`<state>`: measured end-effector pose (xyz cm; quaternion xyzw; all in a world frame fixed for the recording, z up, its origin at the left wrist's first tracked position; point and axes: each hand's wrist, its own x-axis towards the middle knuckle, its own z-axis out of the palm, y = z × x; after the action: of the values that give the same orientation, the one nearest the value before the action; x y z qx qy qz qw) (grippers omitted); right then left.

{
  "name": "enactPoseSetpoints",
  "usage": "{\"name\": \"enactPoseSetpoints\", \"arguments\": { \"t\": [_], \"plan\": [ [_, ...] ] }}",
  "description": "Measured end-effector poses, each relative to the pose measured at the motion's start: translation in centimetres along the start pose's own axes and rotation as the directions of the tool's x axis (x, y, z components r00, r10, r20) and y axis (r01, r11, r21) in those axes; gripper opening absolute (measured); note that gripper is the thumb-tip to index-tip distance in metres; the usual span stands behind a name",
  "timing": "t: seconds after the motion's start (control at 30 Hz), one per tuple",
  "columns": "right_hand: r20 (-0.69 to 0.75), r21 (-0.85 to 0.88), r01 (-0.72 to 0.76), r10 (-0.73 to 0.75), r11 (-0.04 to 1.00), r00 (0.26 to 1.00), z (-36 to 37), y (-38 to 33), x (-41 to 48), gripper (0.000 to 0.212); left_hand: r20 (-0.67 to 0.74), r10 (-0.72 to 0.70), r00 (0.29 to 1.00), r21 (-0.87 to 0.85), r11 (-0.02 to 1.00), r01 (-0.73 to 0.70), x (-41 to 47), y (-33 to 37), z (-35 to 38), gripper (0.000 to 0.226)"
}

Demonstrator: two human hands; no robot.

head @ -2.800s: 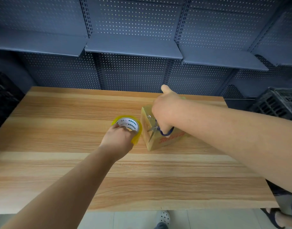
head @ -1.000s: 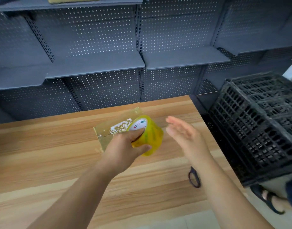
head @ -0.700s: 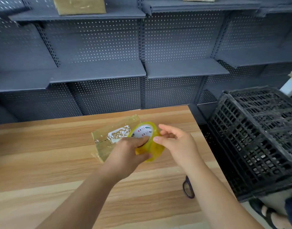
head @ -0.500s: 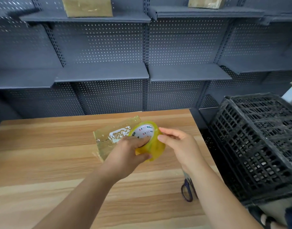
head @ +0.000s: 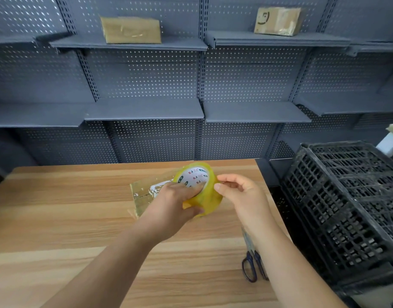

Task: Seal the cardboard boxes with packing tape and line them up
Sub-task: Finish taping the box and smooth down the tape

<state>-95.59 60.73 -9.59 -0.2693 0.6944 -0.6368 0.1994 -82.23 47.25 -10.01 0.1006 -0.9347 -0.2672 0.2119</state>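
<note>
Yellow tape roll (head: 210, 194) sits gripped in the left hand (head: 171, 210); the right hand (head: 242, 196) pinches its right rim; the cardboard box (head: 144, 196) lies just left.

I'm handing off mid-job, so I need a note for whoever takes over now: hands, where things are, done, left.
Left hand grips the tape roll above the table.
Right hand pinches the roll's rim, likely picking for the tape end.
Table box lies behind the left hand, glossy with tape; fully sealed or not, cannot tell.
Scissors lie on the table by the right forearm.
Left shelf box and right shelf box sit on the top shelves, apart.
Left: finish taping, line boxes up.
</note>
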Motion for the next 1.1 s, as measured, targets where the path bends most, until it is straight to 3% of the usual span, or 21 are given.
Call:
{"name": "enactPoseSetpoints", "arguments": {
  "t": [0.1, 0.33, 0.4, 0.63, 0.83, 1.1],
  "plan": [
    [0.033, -0.033, 0.057, -0.056, 0.998, 0.998, -0.3, -1.6, 0.1, 0.025, -0.05, -0.008, 0.999, -0.042, 0.999, 0.006, 0.4, 0.9, -0.8, 0.04],
    [0.03, -0.087, 0.161, -0.159, 0.983, 0.987, 0.7, -4.8, -0.2, 0.01, -0.143, -0.019, 0.99, -0.023, 1.0, 0.016, 0.4, 2.2, -3.2, 0.041],
    [0.029, -0.133, 0.195, -0.193, 0.972, 0.981, 1.1, -5.1, -0.2, 0.016, -0.154, -0.04, 0.987, -0.01, 0.999, 0.039, 0.3, 2.1, -3.5, 0.043],
    [0.096, -0.145, 0.201, -0.188, 0.969, 0.977, 2.0, -5.9, 0.1, 0.03, -0.204, -0.116, 0.972, -0.056, 0.993, 0.106, -0.8, 2.2, -4.3, 0.043],
    [0.092, -0.121, 0.18, -0.17, 0.976, 0.981, 2.5, -6.3, 0.1, 0.021, -0.231, -0.085, 0.969, -0.005, 0.996, 0.086, -0.8, 2.3, -4.8, 0.043],
    [0.084, -0.082, 0.182, -0.175, 0.98, 0.981, 2.9, -5.3, -0.4, 0.024, -0.214, -0.061, 0.975, 0.051, 0.996, 0.074, -0.9, 1.9, -4.5, 0.033]
  ]
}}
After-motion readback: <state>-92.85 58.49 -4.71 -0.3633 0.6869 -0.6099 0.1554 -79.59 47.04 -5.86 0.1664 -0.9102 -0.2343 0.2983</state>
